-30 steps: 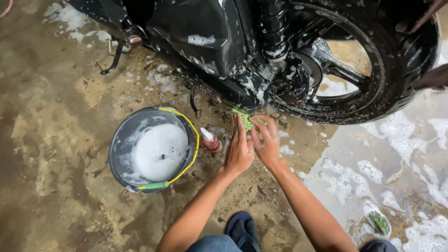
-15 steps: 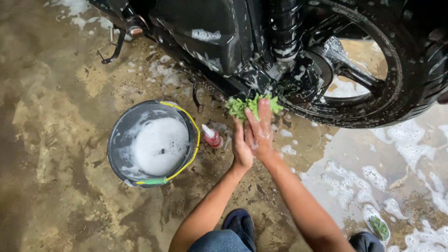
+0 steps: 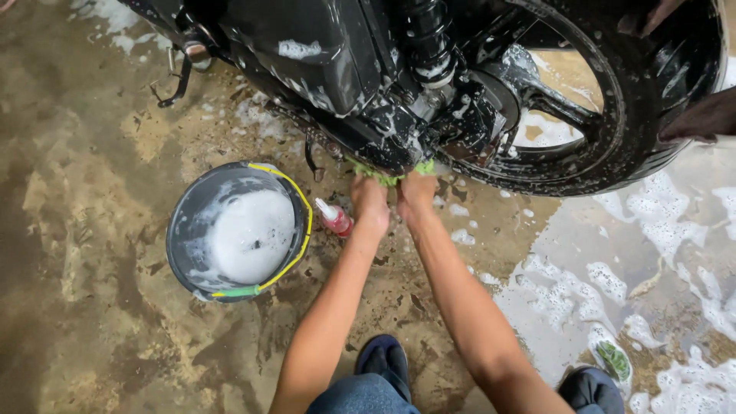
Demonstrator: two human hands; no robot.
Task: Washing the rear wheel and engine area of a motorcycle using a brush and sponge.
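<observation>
Green cloth [image 3: 383, 173] gripped by both hands [image 3: 371, 201] [image 3: 418, 192] under soapy motorcycle [image 3: 383, 92]; bucket [image 3: 234, 230], red bottle [image 3: 334, 218] beside.

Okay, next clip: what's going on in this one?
A person is crouched on a wet, soapy floor beside a black motorcycle covered in suds. Both hands, the left hand and right hand, press a green wash cloth up against the underside of the bike, just ahead of the rear wheel. A dark bucket of foam stands to the left, with a small red bottle lying next to it.
</observation>
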